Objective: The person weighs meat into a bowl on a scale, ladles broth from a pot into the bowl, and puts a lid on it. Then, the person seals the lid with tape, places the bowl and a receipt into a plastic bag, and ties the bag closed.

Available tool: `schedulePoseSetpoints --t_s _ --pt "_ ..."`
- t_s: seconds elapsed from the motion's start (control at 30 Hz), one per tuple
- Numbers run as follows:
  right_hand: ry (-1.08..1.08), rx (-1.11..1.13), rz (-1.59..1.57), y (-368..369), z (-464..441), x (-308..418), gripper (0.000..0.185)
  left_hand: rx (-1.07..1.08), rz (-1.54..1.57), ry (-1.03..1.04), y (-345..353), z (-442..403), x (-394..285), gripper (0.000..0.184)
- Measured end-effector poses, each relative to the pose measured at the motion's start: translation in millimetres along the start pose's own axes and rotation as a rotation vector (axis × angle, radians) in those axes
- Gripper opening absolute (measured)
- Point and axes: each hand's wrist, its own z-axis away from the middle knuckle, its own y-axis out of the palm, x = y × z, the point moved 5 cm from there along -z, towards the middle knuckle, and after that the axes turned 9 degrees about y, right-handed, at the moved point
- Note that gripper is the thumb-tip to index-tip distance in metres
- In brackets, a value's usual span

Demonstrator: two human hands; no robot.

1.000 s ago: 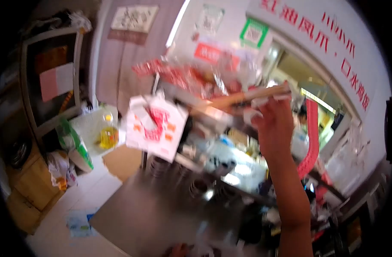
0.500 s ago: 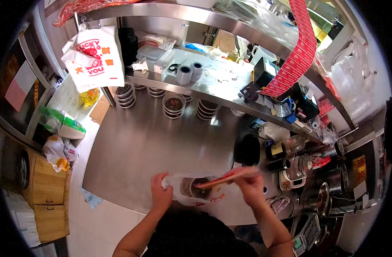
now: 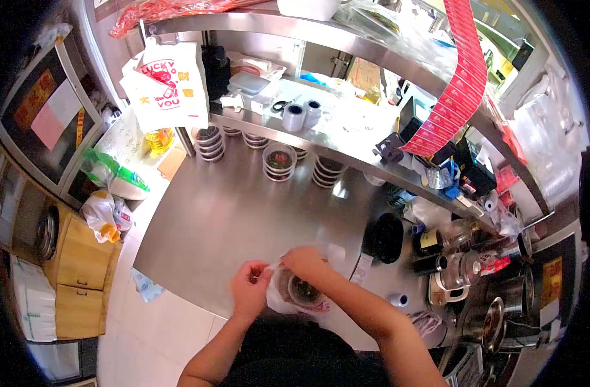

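Observation:
In front of my body a thin white plastic bag (image 3: 279, 303) lies open on the steel counter. Inside it sits a round clear tub (image 3: 306, 291) of dark food, with part of another round tub to its left. My left hand (image 3: 251, 291) is closed at the bag's left edge, its thumb and fingers pinching the film. My right hand (image 3: 304, 261) reaches across above the tubs, fingers curled at the bag's upper left rim near my left hand. Its fingertips are partly hidden.
Stacked lidded tubs (image 3: 279, 161) stand at the back under the steel shelf (image 3: 337, 149). A black container (image 3: 383, 237), a bottle and a white scale (image 3: 446, 293) are to the right. A red label strip (image 3: 459, 84) hangs from above. A printed white bag (image 3: 169, 90) hangs at left.
My right hand has moved left over the bag, close to my left hand. The long reddish-orange packet it held is out of sight. The camera view has shifted slightly.

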Motion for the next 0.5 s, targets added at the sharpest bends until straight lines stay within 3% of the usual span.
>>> schedulePoseSetpoints --t_s 0.13,0.23,0.3,0.37,0.43,0.5 --pt "0.074 0.076 -0.144 14 -5 2 0.026 0.089 0.018 0.006 8 14 4 0.018" --pt "-0.073 0.177 -0.215 25 5 7 0.039 0.082 -0.013 0.009 3 13 2 0.019" --pt "0.047 -0.301 -0.387 -2 28 17 0.044 0.057 0.035 0.011 0 6 7 0.02" --pt "0.106 -0.303 -0.261 -30 45 19 0.049 0.092 -0.023 0.023 -6 3 -3 0.02" --pt "0.106 0.176 0.153 -67 60 -20 0.053 0.124 -0.063 0.008 -13 -1 -7 0.021" --pt "0.182 0.361 0.258 -102 91 -36 0.048 0.157 -0.086 -0.035 -23 -4 -6 0.022"
